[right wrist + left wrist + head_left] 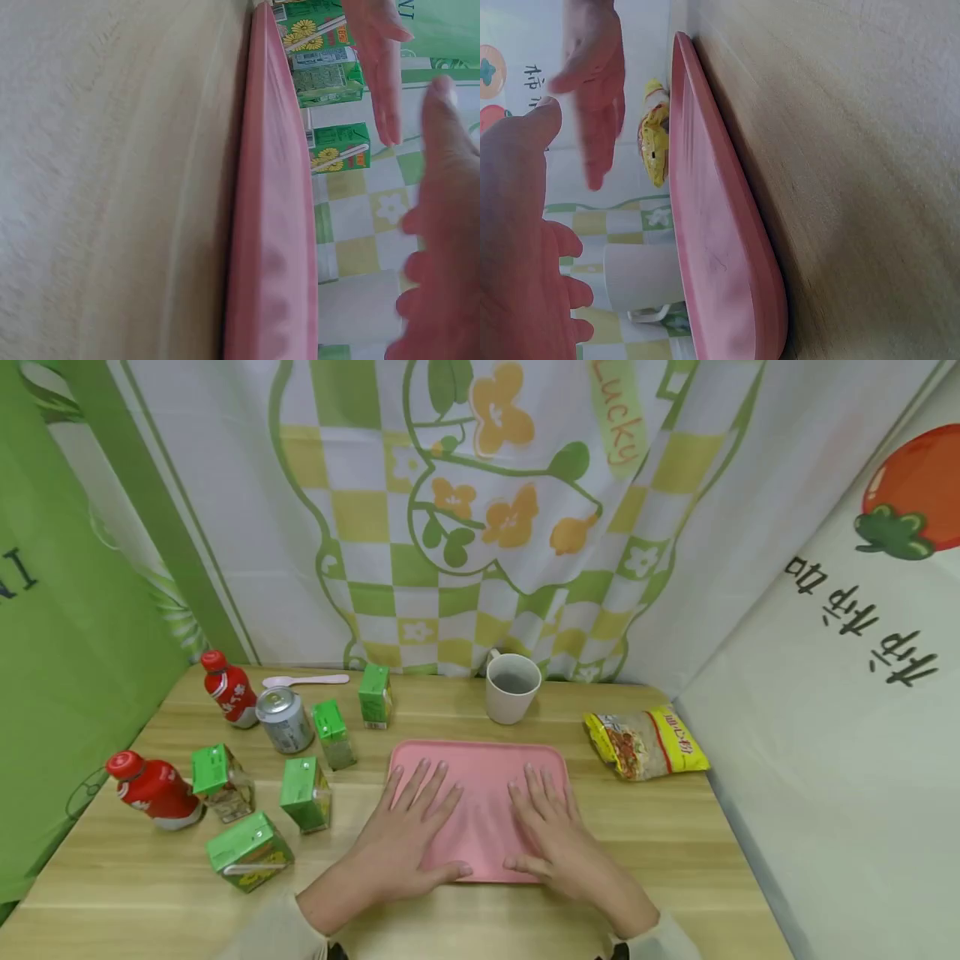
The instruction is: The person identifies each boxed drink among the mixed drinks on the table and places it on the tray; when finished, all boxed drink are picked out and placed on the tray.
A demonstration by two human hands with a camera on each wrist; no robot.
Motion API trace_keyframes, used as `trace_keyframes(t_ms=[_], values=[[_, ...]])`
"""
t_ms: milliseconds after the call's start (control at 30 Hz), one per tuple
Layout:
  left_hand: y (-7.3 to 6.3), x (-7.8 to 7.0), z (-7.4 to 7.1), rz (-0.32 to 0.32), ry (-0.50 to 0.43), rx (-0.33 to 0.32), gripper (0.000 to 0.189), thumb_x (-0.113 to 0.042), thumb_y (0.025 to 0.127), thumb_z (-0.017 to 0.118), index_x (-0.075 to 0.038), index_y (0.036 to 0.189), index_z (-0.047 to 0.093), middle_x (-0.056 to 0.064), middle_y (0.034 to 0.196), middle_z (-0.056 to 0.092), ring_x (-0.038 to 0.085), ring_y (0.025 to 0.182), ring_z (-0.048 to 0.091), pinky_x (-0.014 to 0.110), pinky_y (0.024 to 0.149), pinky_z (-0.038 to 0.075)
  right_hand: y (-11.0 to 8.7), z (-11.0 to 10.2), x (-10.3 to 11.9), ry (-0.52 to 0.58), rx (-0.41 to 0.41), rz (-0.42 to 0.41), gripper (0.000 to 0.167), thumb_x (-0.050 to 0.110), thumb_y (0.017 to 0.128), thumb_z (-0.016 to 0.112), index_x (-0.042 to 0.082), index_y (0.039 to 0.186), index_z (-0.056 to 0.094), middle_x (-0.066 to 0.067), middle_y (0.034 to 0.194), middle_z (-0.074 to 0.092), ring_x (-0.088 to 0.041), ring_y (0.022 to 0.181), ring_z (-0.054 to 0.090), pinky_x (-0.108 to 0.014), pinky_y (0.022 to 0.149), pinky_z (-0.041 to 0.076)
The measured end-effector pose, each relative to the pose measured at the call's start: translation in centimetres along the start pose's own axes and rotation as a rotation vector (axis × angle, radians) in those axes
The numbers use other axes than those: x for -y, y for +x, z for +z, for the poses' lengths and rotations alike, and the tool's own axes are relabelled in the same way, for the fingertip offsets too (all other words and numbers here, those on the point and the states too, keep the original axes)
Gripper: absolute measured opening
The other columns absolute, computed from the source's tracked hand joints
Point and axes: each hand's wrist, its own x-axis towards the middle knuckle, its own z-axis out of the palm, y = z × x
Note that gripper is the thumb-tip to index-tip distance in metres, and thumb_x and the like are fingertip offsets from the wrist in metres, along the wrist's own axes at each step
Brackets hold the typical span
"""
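Observation:
A pink rectangular tray (pixel 480 764) lies on the wooden table in front of the person. Above its left half is the left hand (pixel 405 843), palm down with fingers spread. The right hand (pixel 561 847) hovers likewise above the right half, its fingers straight and apart. Both wrist views show a gap between the hands and the tray, and neither hand holds anything. In the left wrist view the tray (pixel 712 240) has a low raised rim. Behind it stands a white mug (pixel 512 689), handle towards the back.
Left of the tray stand several green drink cartons (pixel 306 793), two red bottles (pixel 231 689) and a silver can (pixel 285 720). A pale pink spoon (pixel 306 680) lies at the back. To the right rests a yellow food packet (pixel 647 743). Printed curtains (pixel 480 610) border the table.

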Motion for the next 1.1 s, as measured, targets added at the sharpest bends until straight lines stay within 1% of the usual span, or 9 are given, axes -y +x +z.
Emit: trace_keyframes(t_ms=[100,200,300,400,467,567,700,800,1100], values=[[0.0,0.0,-0.1,-0.002,-0.006,0.005,0.1,-0.085,0.09,0.027,-0.014,0.162,0.027,0.016,0.166,0.004,0.038,0.152,-0.004,0.063,0.117,0.003,0.4,-0.1,0.0,0.197,-0.127,0.01,0.082,0.033,0.092,0.076,0.008,0.158,0.034,-0.015,0.165,0.017,-0.039,0.149,0.022,-0.06,0.114,0.024],[-0.1,0.1,-0.2,-0.008,-0.018,0.012,0.098,-0.083,0.091,0.028,-0.015,0.162,0.027,0.016,0.166,0.004,0.037,0.152,-0.004,0.062,0.117,0.0,1.0,-0.2,-0.2,0.55,-0.236,0.095,0.065,0.016,0.094,0.075,0.006,0.151,0.046,-0.015,0.157,0.04,-0.036,0.138,0.044,-0.051,0.104,0.044],[-0.2,0.1,-0.4,-0.015,-0.021,0.023,0.096,-0.082,0.092,0.027,-0.016,0.162,0.024,0.015,0.166,0.003,0.036,0.152,-0.004,0.062,0.117,0.0,1.5,-0.6,-1.0,0.902,-0.293,0.272,0.055,0.008,0.095,0.072,0.002,0.146,0.05,-0.02,0.143,0.054,-0.033,0.124,0.058,-0.045,0.096,0.052],[-0.5,0.1,-0.4,-0.021,-0.017,0.028,0.096,-0.082,0.092,0.027,-0.017,0.163,0.022,0.015,0.166,0.004,0.036,0.152,-0.003,0.062,0.118,0.002,1.5,-1.0,-2.3,1.087,-0.313,0.487,0.051,0.006,0.096,0.07,0.001,0.143,0.051,-0.022,0.136,0.058,-0.027,0.113,0.065,-0.044,0.094,0.053],[-0.7,0.0,-0.2,-0.02,-0.018,0.026,0.096,-0.082,0.092,0.027,-0.017,0.162,0.024,0.016,0.166,0.007,0.036,0.152,-0.002,0.062,0.118,0.005,1.2,-1.0,-3.1,1.102,-0.314,0.593,0.051,0.005,0.096,0.07,-0.001,0.143,0.051,-0.022,0.134,0.059,-0.023,0.108,0.067,-0.044,0.092,0.054],[-0.9,-0.1,0.0,-0.014,-0.036,0.024,0.096,-0.082,0.092,0.028,-0.017,0.162,0.026,0.016,0.166,0.009,0.036,0.152,-0.001,0.062,0.117,0.004,0.3,-0.9,-4.3,0.989,-0.326,0.664,0.047,0.004,0.095,0.071,-0.003,0.139,0.055,-0.022,0.13,0.062,-0.02,0.106,0.067,-0.036,0.089,0.056],[-0.9,-0.1,0.1,-0.014,-0.046,0.033,0.095,-0.082,0.092,0.031,-0.017,0.162,0.025,0.016,0.166,0.006,0.036,0.152,-0.002,0.062,0.118,0.002,-0.7,-0.6,-5.7,0.827,-0.335,0.667,0.042,0.003,0.094,0.072,-0.006,0.133,0.06,-0.023,0.127,0.064,-0.028,0.11,0.066,-0.026,0.085,0.055],[-0.8,-0.1,-0.1,-0.015,-0.049,0.035,0.095,-0.082,0.092,0.031,-0.018,0.162,0.024,0.015,0.166,0.004,0.036,0.152,-0.002,0.062,0.117,0.002,-1.2,-0.4,-6.7,0.777,-0.331,0.669,0.039,0.003,0.093,0.073,-0.007,0.13,0.062,-0.024,0.126,0.065,-0.033,0.11,0.067,-0.025,0.082,0.056],[-1.0,0.1,0.1,-0.004,-0.066,0.035,0.094,-0.081,0.093,0.028,-0.016,0.161,0.029,0.015,0.166,0.006,0.036,0.152,-0.001,0.062,0.117,0.002,-1.2,-0.2,-7.5,0.64,-0.26,0.727,0.039,0.008,0.09,0.077,-0.005,0.125,0.067,-0.02,0.109,0.072,-0.028,0.096,0.072,-0.028,0.073,0.059]])
